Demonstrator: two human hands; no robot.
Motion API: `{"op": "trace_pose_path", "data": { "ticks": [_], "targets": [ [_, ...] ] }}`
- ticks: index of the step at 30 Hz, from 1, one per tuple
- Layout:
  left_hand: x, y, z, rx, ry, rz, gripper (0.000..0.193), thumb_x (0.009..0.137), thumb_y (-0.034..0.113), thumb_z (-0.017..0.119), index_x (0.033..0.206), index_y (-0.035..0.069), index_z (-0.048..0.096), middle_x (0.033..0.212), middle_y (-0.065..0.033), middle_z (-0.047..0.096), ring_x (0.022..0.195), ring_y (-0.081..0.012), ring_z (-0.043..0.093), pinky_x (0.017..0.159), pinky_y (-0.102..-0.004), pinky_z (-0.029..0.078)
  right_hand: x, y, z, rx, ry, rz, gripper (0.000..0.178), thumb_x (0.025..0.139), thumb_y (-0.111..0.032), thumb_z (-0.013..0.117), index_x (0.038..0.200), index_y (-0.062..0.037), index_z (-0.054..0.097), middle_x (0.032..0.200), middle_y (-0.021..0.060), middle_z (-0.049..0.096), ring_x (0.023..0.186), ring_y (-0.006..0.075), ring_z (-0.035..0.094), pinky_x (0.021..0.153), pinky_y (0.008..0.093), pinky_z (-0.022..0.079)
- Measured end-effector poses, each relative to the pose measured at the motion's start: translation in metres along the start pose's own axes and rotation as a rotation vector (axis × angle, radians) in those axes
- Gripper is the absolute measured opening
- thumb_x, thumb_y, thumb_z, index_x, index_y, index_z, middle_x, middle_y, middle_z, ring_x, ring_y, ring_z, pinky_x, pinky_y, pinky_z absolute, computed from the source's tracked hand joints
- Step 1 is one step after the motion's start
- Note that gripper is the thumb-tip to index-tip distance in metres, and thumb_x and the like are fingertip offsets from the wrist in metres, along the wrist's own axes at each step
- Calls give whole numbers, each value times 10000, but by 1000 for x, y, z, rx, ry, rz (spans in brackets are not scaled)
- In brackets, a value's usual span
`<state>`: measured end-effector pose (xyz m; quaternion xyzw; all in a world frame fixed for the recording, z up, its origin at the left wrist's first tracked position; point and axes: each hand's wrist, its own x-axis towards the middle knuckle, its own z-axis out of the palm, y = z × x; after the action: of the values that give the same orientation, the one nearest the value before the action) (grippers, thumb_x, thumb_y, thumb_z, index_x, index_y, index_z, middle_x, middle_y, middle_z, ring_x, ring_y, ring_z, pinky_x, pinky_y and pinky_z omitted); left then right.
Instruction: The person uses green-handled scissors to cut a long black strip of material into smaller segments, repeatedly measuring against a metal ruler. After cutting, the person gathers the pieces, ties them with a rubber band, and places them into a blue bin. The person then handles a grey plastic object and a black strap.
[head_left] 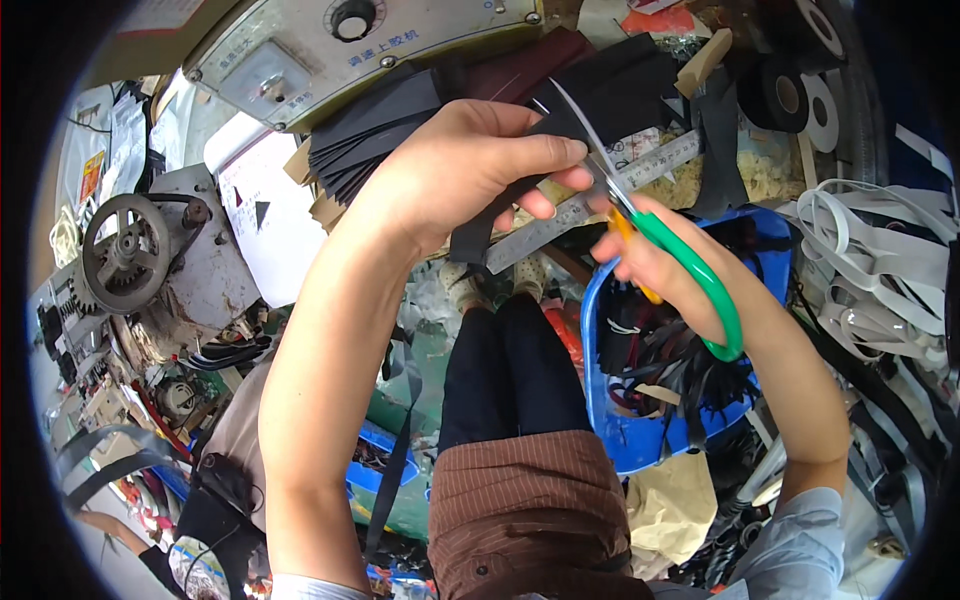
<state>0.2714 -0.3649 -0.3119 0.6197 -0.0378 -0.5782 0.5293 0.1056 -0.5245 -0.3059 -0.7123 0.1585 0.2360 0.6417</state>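
My left hand point(480, 165) pinches a black strip point(470, 235) between thumb and fingers; its lower end hangs below the palm. Green-handled scissors point(700, 265) are in my right hand point(665, 285), their metal blades pointing up and to the left beside my left fingertips. The blades look parted at the strip's upper part, though my fingers cover some of it. A yellow-orange piece shows by my right fingers; I cannot tell whether it belongs to the scissors. Behind both hands, a metal ruler point(660, 160) lies slanted on the workbench.
Stacked black pieces point(375, 125) lie below a machine panel point(430, 45) with a knob. A blue bin point(592, 400) of dark scraps stands at lower right. White straps point(880, 250) and a black tape roll point(775, 95) are on the right; a handwheel point(125, 253) stands left.
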Motion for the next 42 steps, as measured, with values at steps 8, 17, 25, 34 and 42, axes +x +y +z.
{"op": "trace_pose_path", "data": {
  "ticks": [8, 17, 25, 34, 42],
  "targets": [
    [11, 2, -8, 0, 30, -124, 203, 875, 199, 637, 944, 9, 648, 825, -56, 686, 541, -35, 532, 421, -172, 378, 38, -3, -7, -269, 23, -7, 369, 886, -327, 596, 1029, 13, 596, 793, 172, 631, 692, 219, 614, 658, 326, 488],
    [-31, -16, 2, 138, 24, 17, 408, 873, 206, 656, 1152, -75, 562, 849, -81, 695, 531, -45, 559, 446, -169, 402, 22, -6, -1, 189, 134, -49, 337, 813, -109, 667, 1122, -25, 561, 855, 53, 613, 808, 116, 585, 711, 274, 475],
    [-68, -14, 6, -29, -214, 10, 915, 774, -25, 706, 1476, 55, 124, 839, -151, 687, 557, -121, 630, 466, -206, 494, 33, -66, -24, 64, -139, -80, 477, 669, -77, 667, 1128, -52, 539, 792, 10, 549, 727, 43, 512, 640, 172, 400],
    [-56, -99, -27, 405, 127, -125, 229, 869, 164, 670, 1017, 7, 595, 725, -36, 632, 498, -58, 541, 452, -199, 427, 74, 3, -29, -839, 115, -405, 258, 832, -119, 625, 1083, -60, 625, 855, 157, 681, 780, 321, 670, 685, 358, 515],
    [-51, -121, -20, 459, 301, -11, 243, 880, 219, 665, 973, -3, 635, 692, -10, 613, 499, -51, 546, 455, -187, 415, 77, 5, -23, -778, 112, -286, 314, 807, -62, 657, 1116, -53, 602, 791, 149, 660, 620, 252, 652, 577, 324, 492]
  ]
}}
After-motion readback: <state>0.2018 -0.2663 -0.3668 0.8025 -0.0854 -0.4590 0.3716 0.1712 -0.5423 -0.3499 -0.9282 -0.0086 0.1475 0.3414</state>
